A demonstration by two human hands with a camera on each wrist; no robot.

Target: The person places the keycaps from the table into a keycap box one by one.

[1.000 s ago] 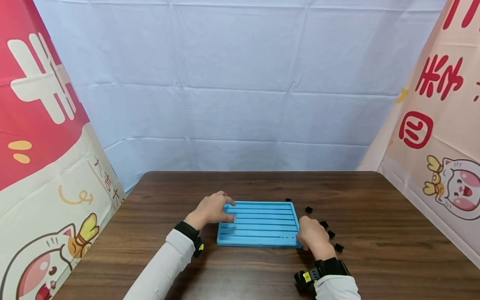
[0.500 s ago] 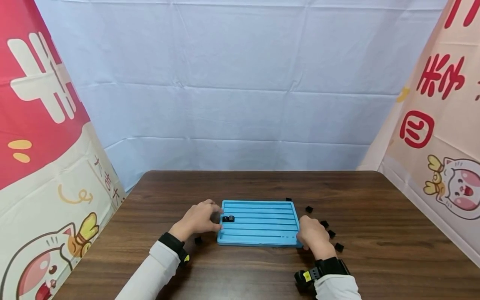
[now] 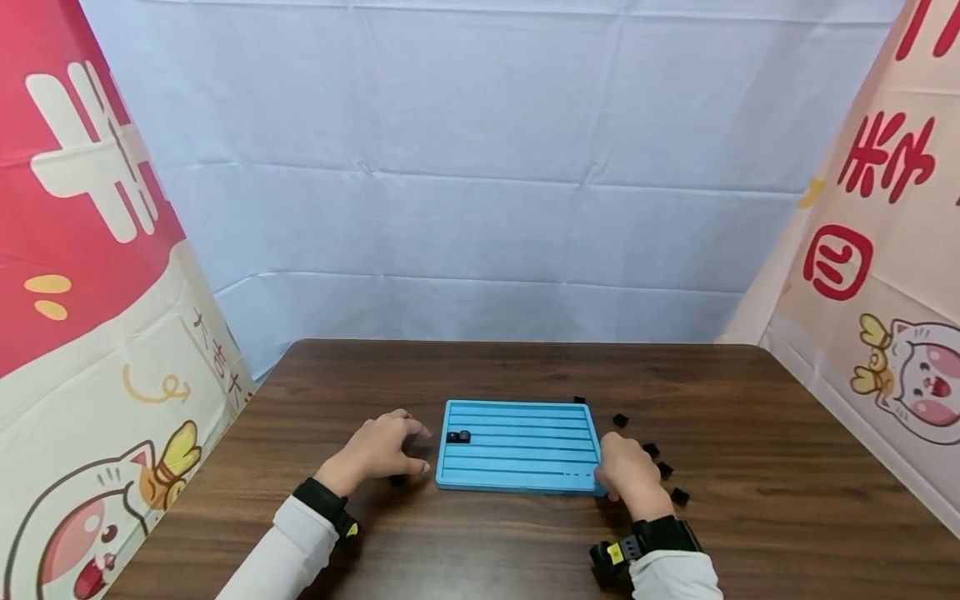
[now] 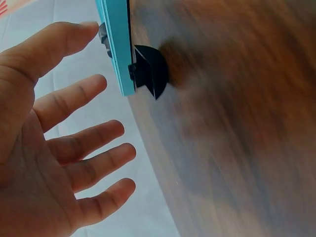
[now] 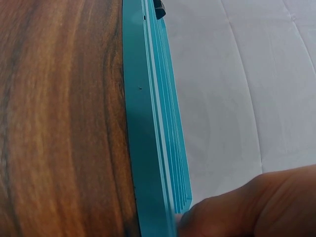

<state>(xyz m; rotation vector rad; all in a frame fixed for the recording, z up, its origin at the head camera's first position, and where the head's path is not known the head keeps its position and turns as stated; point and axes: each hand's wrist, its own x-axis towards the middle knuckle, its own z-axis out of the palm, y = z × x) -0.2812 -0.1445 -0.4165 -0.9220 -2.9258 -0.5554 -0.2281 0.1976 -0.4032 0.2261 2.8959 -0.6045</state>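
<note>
A light blue ridged tray [image 3: 521,457] lies on the table. Two small black block-like pieces [image 3: 458,437] sit side by side on it near its left edge. My left hand [image 3: 378,450] hovers left of the tray, fingers spread and holding nothing. In the left wrist view its fingers [image 4: 106,195] are extended and apart. Another black piece [image 4: 152,71] stands beside the tray there; in the head view the left hand partly covers it. My right hand [image 3: 628,473] grips the tray's near right corner, its fingertips mostly hidden. In the right wrist view the thumb side touches the tray's edge [image 5: 148,123].
Several loose black pieces [image 3: 664,470] lie on the brown wooden table [image 3: 517,542] right of the tray, and one [image 3: 579,400] peeks out behind its far edge. A pale cloth [image 3: 480,167] hangs behind the table, with printed cloths at both sides.
My left hand has moved left and nearer, off the tray, leaving two black pieces in view on it. My right hand stays at the corner.
</note>
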